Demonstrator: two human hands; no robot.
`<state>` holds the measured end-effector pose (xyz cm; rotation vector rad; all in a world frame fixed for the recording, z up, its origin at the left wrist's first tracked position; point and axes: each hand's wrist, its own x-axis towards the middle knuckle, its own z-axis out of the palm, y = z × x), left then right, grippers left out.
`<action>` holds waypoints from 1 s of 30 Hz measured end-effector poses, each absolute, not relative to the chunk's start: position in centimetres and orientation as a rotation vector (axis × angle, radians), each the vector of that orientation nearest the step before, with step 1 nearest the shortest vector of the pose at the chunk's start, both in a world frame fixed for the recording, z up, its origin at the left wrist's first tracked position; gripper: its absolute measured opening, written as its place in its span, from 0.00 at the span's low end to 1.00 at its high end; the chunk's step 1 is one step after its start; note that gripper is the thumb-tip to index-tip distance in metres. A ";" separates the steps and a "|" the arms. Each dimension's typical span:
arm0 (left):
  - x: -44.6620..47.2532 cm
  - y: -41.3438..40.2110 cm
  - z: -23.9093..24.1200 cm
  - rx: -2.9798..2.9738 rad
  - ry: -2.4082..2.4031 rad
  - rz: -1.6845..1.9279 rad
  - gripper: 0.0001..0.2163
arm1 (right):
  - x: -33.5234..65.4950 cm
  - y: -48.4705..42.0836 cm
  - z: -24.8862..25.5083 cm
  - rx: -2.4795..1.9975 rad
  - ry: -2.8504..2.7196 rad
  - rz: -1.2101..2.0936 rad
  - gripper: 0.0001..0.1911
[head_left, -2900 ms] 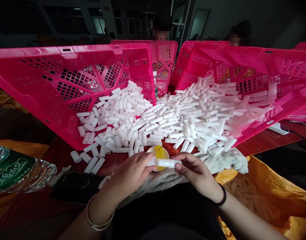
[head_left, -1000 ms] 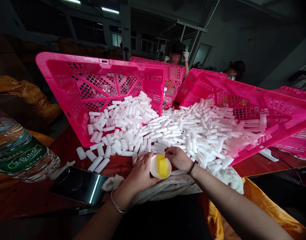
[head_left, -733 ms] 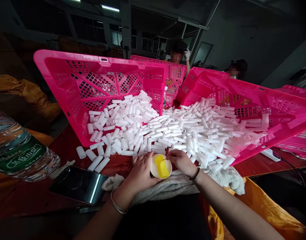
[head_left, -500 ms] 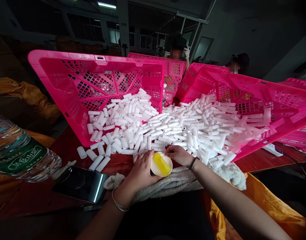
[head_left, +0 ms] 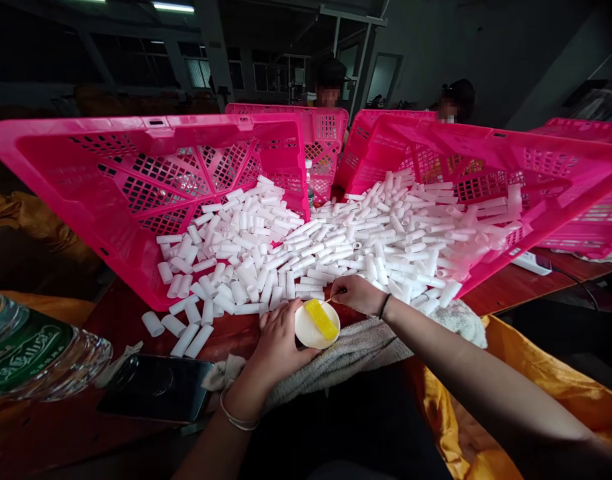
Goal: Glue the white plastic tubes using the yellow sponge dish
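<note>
My left hand (head_left: 277,340) is curled around the left side of a small white dish (head_left: 311,331) that holds a yellow block (head_left: 321,319). My right hand (head_left: 355,294) is pinched on a thin stick whose tip reaches into the dish. The dish rests on a grey towel (head_left: 359,347) at the table's near edge. Just behind it lies a big heap of white plastic tubes (head_left: 336,247), spilling out of two tilted pink crates, one on the left (head_left: 151,180) and one on the right (head_left: 491,167).
A clear water bottle with a green label (head_left: 31,350) lies at the left, a dark phone (head_left: 153,397) beside it. Orange cloth (head_left: 536,373) hangs at the right. A power strip (head_left: 533,263) sits on the red table. Two people sit behind more pink crates (head_left: 316,127).
About three seconds ago both hands held a white tube over the dish. That tube is gone; the left hand now holds the dish and the right hand works a thin stick in it.
</note>
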<state>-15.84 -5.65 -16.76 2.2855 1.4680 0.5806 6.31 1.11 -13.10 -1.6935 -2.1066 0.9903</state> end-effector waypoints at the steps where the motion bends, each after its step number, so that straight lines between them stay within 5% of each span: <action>1: -15.8 -5.6 -16.8 2.293 1.474 0.575 0.42 | 6.3 1.1 -13.1 -1.701 -2.103 0.983 0.08; 17: -15.7 -5.7 -17.1 2.336 1.494 0.636 0.42 | 6.3 -6.8 -10.9 -1.730 -2.422 0.384 0.11; 24: -15.5 -5.8 -17.1 2.309 1.509 0.665 0.44 | 4.8 -8.5 -11.4 -1.653 -2.428 0.512 0.09; 30: -15.6 -5.8 -17.4 2.320 1.506 0.648 0.44 | 4.7 -6.3 -9.0 -1.726 -2.333 0.236 0.11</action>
